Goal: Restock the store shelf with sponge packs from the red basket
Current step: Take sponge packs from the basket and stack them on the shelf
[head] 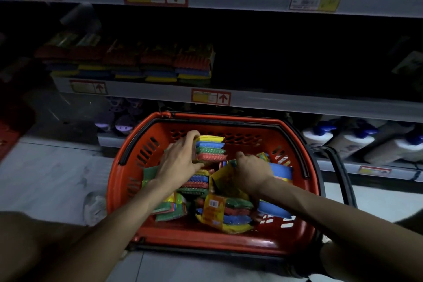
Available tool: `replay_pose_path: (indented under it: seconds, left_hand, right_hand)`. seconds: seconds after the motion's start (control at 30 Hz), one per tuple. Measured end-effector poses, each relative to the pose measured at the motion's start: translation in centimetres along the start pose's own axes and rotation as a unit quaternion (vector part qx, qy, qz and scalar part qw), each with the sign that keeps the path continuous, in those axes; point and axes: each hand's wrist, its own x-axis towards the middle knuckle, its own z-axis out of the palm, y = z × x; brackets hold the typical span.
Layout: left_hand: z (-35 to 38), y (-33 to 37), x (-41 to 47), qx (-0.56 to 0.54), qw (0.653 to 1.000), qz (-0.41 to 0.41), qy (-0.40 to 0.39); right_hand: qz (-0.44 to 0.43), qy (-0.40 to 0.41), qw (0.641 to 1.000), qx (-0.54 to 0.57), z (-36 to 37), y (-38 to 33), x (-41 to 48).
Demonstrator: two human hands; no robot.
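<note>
red basket, yellow-blue-green-red striped sponge pack, white bottles with blue caps

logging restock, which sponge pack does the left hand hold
The yellow-blue-green-red sponge pack in the left hand, raised above those heaped in the red plastic basket.

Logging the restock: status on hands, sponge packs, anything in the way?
Left hand grips a sponge pack in the red basket. Right hand grips a yellow-wrapped pack beside it. Shelf right of stocked packs dark; nothing seen blocking.
</note>
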Motion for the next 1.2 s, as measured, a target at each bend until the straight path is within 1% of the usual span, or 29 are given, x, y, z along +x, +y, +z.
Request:
replay_pose_path:
  seconds: [0.1, 0.17, 0.3, 0.4, 0.5, 0.6, 0.7, 0.77, 0.87, 1.0, 1.07, 1.13, 1.2]
  left_hand:
    - [-1.6, -0.2, -0.8, -0.091, 0.994, -0.056, 0.017]
    - [-2.6, -0.3, -1.4, -0.169, 0.981, -0.093, 0.025]
    - [-3.8, -0.7, -2.9, -0.299, 0.941, -0.154, 0.041]
    - [-4.3, -1.0, -3.6, -0.344, 0.918, -0.190, 0.055]
    - [-5.0, -1.0, -4.0, -0.371, 0.902, -0.210, 0.066]
    - [-5.9, -0.8, -4.0, -0.413, 0.880, -0.225, 0.056]
    - [-6.9, -0.4, -3.8, -0.444, 0.859, -0.248, 0.058]
    - [-7.6, 0.1, -3.7, -0.479, 0.834, -0.265, 0.063]
    - [-9.1, 1.5, -3.6, -0.532, 0.799, -0.273, 0.060]
    - [-10.8, 2.7, -3.7, -0.552, 0.789, -0.265, 0.058]
    - [-11.2, 2.9, -3.9, -0.561, 0.783, -0.263, 0.055]
    - [-11.3, 3.3, -4.0, -0.578, 0.770, -0.264, 0.043]
    - [-11.1, 3.8, -4.0, -0.589, 0.761, -0.270, 0.018]
  right_hand:
    - [0.033, -0.016, 0.999, -0.036, 0.4, -0.5, 1.4]
    - [0.047, -0.020, 0.997, -0.049, 0.2, -0.8, 2.2]
    - [0.052, -0.063, 0.996, 0.026, -0.1, -1.2, 3.2]
    - [0.041, -0.083, 0.994, 0.062, 0.1, -1.9, 2.9]
    - [0.023, -0.071, 0.995, 0.060, 0.5, -2.3, 2.1]
    - [0.041, -0.054, 0.996, 0.052, 0.5, -2.2, 1.7]
    - [0.029, -0.019, 0.998, 0.061, -1.0, -1.7, 0.7]
    - [-0.002, 0.027, 0.996, 0.081, -2.5, -1.5, -0.6]
    - [-0.072, 0.097, 0.984, 0.133, -4.7, -1.0, -3.4]
    - [-0.182, 0.190, 0.954, 0.146, -5.5, 1.5, -6.7]
    - [-0.229, 0.226, 0.939, 0.122, -5.4, 3.0, -7.7]
    - [-0.270, 0.270, 0.922, 0.067, -5.5, 4.0, -8.2]
    - [-0.289, 0.308, 0.906, 0.025, -5.9, 4.6, -8.5]
